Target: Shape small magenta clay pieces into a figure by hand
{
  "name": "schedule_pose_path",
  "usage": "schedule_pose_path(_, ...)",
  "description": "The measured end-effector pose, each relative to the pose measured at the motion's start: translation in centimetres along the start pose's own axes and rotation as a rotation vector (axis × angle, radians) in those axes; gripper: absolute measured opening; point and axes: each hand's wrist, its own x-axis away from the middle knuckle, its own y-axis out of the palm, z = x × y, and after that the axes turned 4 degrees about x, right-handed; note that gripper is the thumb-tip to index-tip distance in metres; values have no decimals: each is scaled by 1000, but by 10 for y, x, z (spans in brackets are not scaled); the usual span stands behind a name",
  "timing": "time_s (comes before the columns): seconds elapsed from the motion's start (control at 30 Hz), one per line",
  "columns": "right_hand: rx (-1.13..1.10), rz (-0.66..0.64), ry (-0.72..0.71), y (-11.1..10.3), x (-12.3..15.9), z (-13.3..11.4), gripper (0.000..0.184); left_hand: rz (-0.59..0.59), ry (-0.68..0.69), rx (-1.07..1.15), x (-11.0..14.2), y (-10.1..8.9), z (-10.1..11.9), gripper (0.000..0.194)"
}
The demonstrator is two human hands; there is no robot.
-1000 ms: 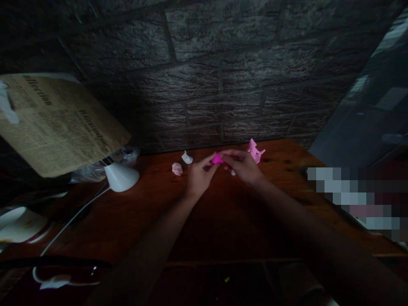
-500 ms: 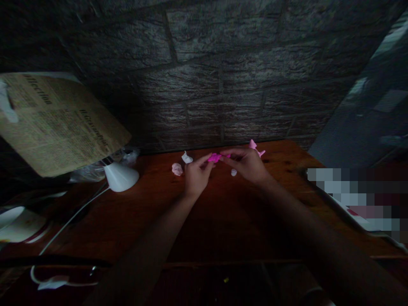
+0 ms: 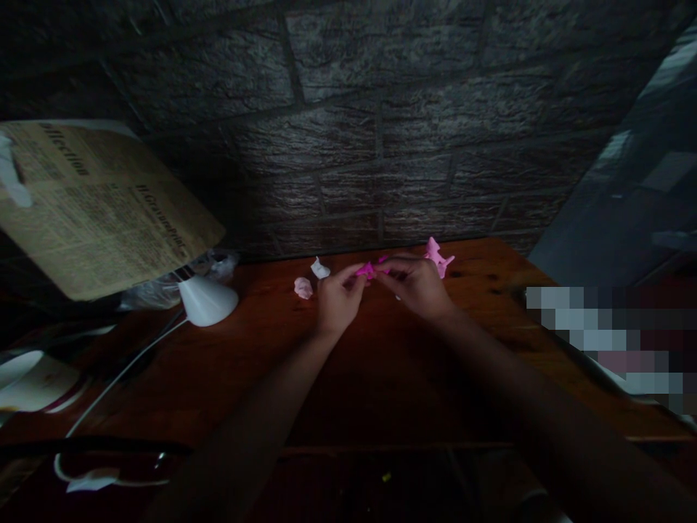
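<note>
Both my hands meet over the far middle of a wooden table [image 3: 381, 363]. My left hand [image 3: 336, 299] and my right hand [image 3: 417, 285] each pinch one end of a small bright pink piece [image 3: 367, 271], which looks like folded paper or clay. Their fingers are closed on it. Just behind my right hand lies a pale pink shaped figure [image 3: 438, 257]. Left of my left hand rest a pale pink lump [image 3: 302, 288] and a small white scrap [image 3: 319, 269].
A white cone-shaped lamp [image 3: 205, 300] with a cord lies at the left. An old newspaper sheet [image 3: 98, 207] leans above it, beside crumpled plastic [image 3: 163, 287]. A brick-pattern wall stands behind the table. A blurred patch covers the right edge.
The bright pink piece has been drawn out from a compact lump into a longer, thinner shape between my fingers. Both hands stay in almost the same spot.
</note>
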Motion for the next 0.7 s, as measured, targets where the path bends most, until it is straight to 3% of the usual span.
schedule_pose_path(0.1, 9, 30, 15, 1, 0, 0, 14, -17, 47, -44, -1, -2, 2, 21)
schedule_pose_path(0.23, 63, -26, 71, 4, 1, 3, 15, -35, 134, -144, -3, -5, 10, 32)
schedule_pose_path(0.33, 77, -33, 106, 5, 1, 4, 15, -71, 141, -162, -2, -6, 13, 28)
schedule_pose_path(0.57, -141, -67, 274, 10, 2, 6, 25, 19, -120, 137, -5, 0, 2, 14)
schedule_pose_path(0.7, -254, -136, 252, 13, 2, 11, 15, 18, -212, 188, -6, 1, -2, 13)
